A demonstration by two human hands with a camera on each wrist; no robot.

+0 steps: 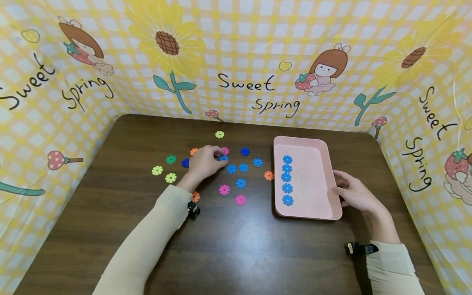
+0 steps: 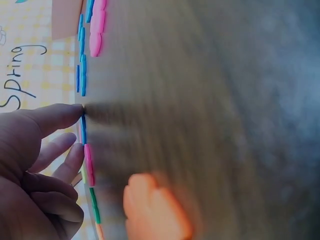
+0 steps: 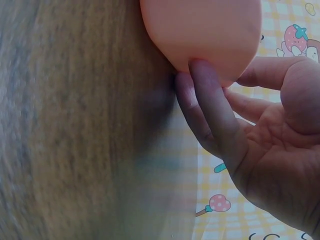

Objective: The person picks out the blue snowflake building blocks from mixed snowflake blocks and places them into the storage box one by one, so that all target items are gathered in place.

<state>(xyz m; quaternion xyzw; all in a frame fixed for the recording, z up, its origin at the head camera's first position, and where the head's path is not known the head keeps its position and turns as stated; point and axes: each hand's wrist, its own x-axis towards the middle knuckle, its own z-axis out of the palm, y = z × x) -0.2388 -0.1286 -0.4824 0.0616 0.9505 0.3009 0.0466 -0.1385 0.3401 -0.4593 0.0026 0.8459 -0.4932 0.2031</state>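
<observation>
Five blue snowflake discs (image 1: 287,179) in one pink tray (image 1: 317,144), seven blue, three pink, three orange, three yellow-green, one green loose on one table (image 1: 110,229)

Bright, even light; head view bends at edges, both wrist views blurred.

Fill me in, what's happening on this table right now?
A person's left hand pinches a blue disc among the loose coloured discs on the brown table. Their right hand rests against the right side of the pink tray. Five blue discs already lie in a row inside it.
</observation>
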